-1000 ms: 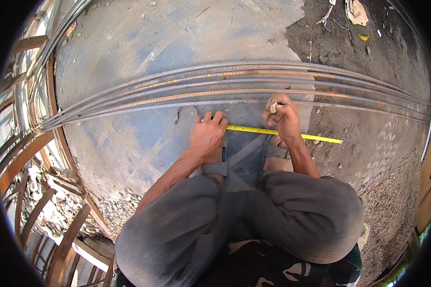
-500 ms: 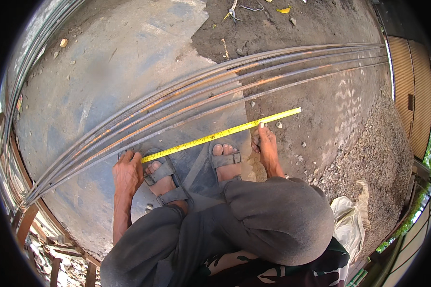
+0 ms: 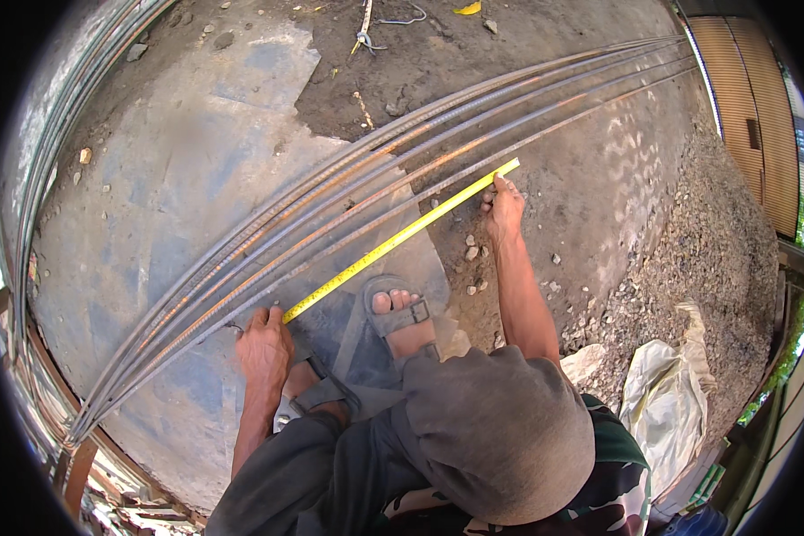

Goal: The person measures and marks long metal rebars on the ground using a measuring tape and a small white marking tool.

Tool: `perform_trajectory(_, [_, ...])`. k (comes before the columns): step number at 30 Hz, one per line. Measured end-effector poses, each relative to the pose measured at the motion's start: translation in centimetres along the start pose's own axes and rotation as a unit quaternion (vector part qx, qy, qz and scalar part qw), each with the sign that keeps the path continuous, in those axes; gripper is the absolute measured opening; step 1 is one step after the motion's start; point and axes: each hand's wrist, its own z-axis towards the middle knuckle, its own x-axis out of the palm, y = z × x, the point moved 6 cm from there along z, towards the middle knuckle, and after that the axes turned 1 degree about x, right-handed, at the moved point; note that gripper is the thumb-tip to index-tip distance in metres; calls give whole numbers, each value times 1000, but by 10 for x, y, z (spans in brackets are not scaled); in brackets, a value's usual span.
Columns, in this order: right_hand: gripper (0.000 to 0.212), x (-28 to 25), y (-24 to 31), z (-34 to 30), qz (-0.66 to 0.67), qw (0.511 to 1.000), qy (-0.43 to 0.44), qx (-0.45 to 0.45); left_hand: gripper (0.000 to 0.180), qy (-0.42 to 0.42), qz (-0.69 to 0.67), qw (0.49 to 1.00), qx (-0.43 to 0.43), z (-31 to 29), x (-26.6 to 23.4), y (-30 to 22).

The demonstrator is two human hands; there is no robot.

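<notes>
A yellow tape measure blade (image 3: 389, 244) stretches slantwise between my hands, just on the near side of a row of long steel bars (image 3: 330, 216). My left hand (image 3: 264, 344) is closed around the blade's lower left end; the palm hides what else it may hold. My right hand (image 3: 506, 207) pinches the blade close to its far right end, thumb on top and fingers curled below. The bars are ribbed, grey with rusty orange stretches, and lie bowed across the ground. My sandalled foot (image 3: 404, 326) rests below the blade.
Another bundle of bars (image 3: 40, 179) runs along the left edge. Gravel (image 3: 688, 259) is heaped at the right, beside a crumpled whitish sack (image 3: 661, 384). Bent wire (image 3: 366, 36) and a yellow leaf (image 3: 467, 8) lie at the top. A ribbed brown panel (image 3: 755, 116) stands far right.
My right hand has moved forward with the tape's end, bringing it up to the nearest bar. The blade now slants more steeply. The view has also shifted, and my right forearm reaches out further.
</notes>
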Motion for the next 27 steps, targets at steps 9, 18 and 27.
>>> perform_trajectory(9, [16,-18,11,67,26,997,-69,-12,6,6,17,1000,17,12,9,-29])
perform_trajectory(18, [14,-21,11,83,77,996,-50,-17,10,-4,17,1000,4,8,16,-23])
perform_trajectory(27, [15,-16,16,93,48,997,-57,-4,3,-28,-1,1000,12,11,12,-23])
